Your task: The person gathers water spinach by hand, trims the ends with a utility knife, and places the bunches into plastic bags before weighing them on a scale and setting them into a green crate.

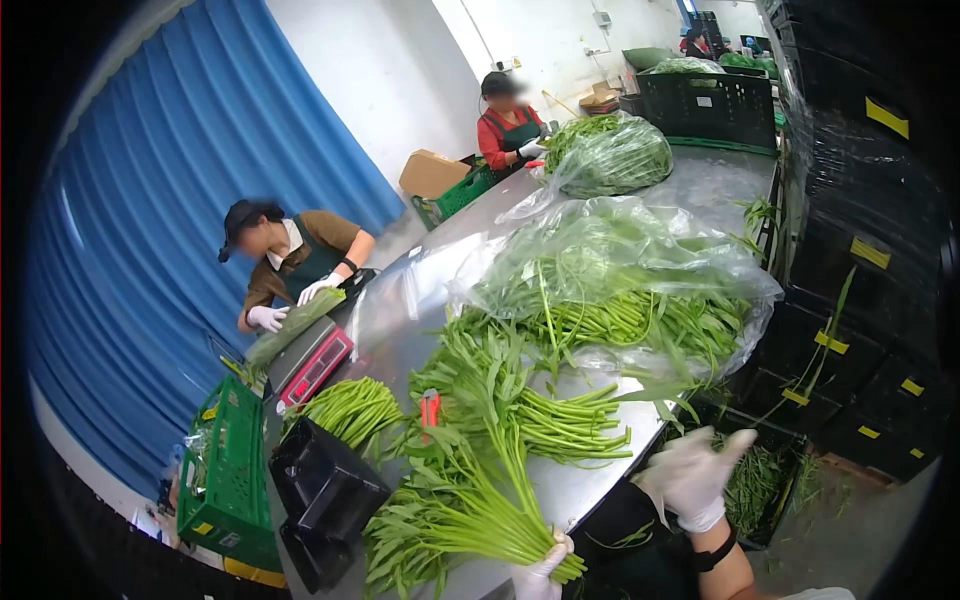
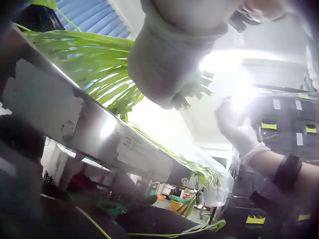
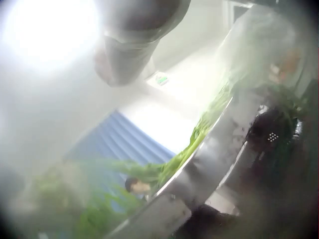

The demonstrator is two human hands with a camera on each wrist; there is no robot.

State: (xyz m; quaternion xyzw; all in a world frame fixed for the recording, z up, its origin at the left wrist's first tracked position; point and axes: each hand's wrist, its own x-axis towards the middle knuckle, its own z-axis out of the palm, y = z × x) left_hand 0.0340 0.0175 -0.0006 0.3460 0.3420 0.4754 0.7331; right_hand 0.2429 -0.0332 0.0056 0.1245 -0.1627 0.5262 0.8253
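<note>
In the head view my gloved left hand (image 1: 541, 571) grips the stem ends of a leafy green bunch (image 1: 470, 520) at the table's near edge. The left wrist view shows that hand (image 2: 162, 62) curled round the stems, leaves (image 2: 99, 55) fanning out to the left. My gloved right hand (image 1: 697, 478) is raised beside the table edge, above a crate of leaves (image 1: 757, 490); its fingers are spread and slightly blurred, and nothing shows in it. In the right wrist view the right hand (image 3: 124, 59) is partly seen and hazy.
More bunches (image 1: 575, 425) and a plastic bag of greens (image 1: 620, 270) lie on the steel table (image 1: 400, 290). A red cutter (image 1: 430, 410), a black tray (image 1: 325, 475) and a red scale (image 1: 318, 368) are at the left. Two people work across the table; black crates (image 1: 860, 240) stand right.
</note>
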